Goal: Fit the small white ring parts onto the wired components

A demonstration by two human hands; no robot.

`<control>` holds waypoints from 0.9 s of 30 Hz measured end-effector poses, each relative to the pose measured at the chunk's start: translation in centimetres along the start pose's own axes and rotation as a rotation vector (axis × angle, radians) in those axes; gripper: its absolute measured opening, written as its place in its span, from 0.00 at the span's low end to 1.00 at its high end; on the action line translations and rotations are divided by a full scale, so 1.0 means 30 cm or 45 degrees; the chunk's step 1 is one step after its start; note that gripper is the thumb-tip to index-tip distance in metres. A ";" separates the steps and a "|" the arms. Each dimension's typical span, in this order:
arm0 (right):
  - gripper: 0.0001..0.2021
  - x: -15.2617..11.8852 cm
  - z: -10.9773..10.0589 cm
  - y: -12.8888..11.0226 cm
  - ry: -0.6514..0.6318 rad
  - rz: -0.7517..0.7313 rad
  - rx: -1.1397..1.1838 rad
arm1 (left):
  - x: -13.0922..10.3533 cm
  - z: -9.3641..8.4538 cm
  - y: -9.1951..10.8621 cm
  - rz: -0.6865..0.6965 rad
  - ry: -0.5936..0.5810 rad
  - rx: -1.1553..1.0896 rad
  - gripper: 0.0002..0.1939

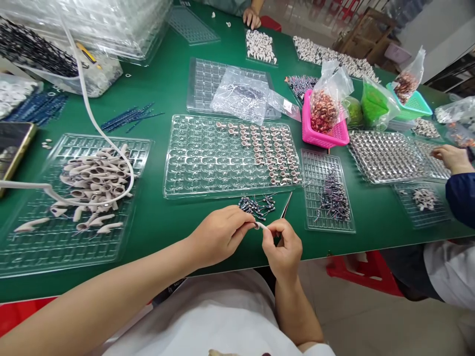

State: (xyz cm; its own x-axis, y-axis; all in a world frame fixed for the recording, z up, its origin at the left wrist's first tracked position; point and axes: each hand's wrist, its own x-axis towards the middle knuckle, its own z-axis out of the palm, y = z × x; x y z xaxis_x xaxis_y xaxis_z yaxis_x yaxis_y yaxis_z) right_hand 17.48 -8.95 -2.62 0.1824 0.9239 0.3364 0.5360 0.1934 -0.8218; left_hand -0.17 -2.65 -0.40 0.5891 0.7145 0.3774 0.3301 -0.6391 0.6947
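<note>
Between my two hands is a small white curved plastic piece (261,225) with a hollow cup-like end. My left hand (218,235) pinches the cup end between thumb and fingertips. My right hand (284,247) pinches the other, thinner end, its remaining fingers curled in. Just beyond my fingers lies a small heap of dark blue wired parts (256,205). Pointed tweezers (286,204) rest on the table behind my right hand. Farther back, a clear compartment tray (208,163) has rows of small white pieces with copper-coloured rims on its right side.
On the left, a tray (107,249) carries a pile of white curved pieces, crossed by a white cable (87,101). A tray of dark wired parts (309,188) and a pink basket (326,136) stand to the right. A co-worker's hand (452,159) is at far right, another (252,19) at the back.
</note>
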 end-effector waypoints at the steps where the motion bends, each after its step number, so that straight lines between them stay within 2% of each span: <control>1: 0.07 0.001 -0.001 -0.001 -0.002 0.000 -0.003 | 0.000 0.000 0.000 0.002 -0.011 0.010 0.07; 7: 0.07 0.004 -0.008 -0.003 -0.039 0.018 -0.011 | 0.001 -0.008 0.014 -0.030 -0.072 0.069 0.10; 11: 0.02 -0.006 -0.017 0.014 -0.039 -0.008 -0.029 | 0.006 -0.073 0.042 -0.116 -0.050 0.248 0.10; 14: 0.03 -0.017 -0.021 0.042 -0.039 0.004 -0.019 | -0.011 -0.180 0.043 -0.252 0.017 0.381 0.10; 16: 0.05 -0.021 -0.022 0.056 -0.045 -0.006 -0.020 | -0.050 -0.275 0.025 -0.404 0.127 0.477 0.11; 20: 0.05 -0.021 -0.023 0.059 -0.084 -0.043 -0.019 | -0.185 -0.468 -0.049 -0.791 0.343 0.767 0.12; 22: 0.05 -0.018 -0.020 0.052 -0.101 -0.071 -0.002 | -0.250 -0.533 -0.096 -0.895 0.426 0.938 0.13; 24: 0.05 -0.013 -0.015 0.044 -0.090 -0.103 0.011 | -0.287 -0.560 -0.140 -0.847 0.508 1.069 0.14; 27: 0.04 -0.006 -0.009 0.033 -0.085 -0.148 0.038 | -0.264 -0.525 -0.183 -0.596 0.533 1.077 0.16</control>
State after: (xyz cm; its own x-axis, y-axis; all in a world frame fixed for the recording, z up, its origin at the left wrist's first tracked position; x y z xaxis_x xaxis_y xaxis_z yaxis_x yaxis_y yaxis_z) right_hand 18.19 -9.02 -3.37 0.0651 0.9144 0.3994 0.5255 0.3089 -0.7928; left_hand -18.26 -0.31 2.45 0.0209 0.8795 0.4754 0.9610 -0.1488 0.2330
